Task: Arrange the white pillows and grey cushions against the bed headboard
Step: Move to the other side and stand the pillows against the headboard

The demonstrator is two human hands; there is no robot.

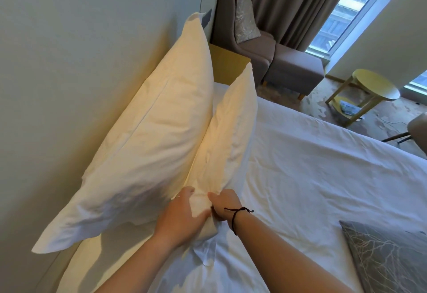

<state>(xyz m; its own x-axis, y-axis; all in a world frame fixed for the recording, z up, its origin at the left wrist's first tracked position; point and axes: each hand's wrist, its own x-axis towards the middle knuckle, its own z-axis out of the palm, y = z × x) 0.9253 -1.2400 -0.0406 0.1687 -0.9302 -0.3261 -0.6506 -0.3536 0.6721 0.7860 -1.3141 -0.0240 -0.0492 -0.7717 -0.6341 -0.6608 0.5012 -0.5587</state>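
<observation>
Both hands, left (182, 214) and right (223, 205), grip front pillow (227, 135) at lower centre, clenched. Risk: released unsteady, it flops onto bed (323, 165).

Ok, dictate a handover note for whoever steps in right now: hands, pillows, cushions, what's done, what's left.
Left hand and right hand: both grip the near end of the smaller front white pillow, standing on edge.
Large white pillow leans on the pale headboard.
Patterned grey cushion lies flat on the white bedsheet, untouched.
Left: settle the front pillow, then stand the cushion before it.
</observation>
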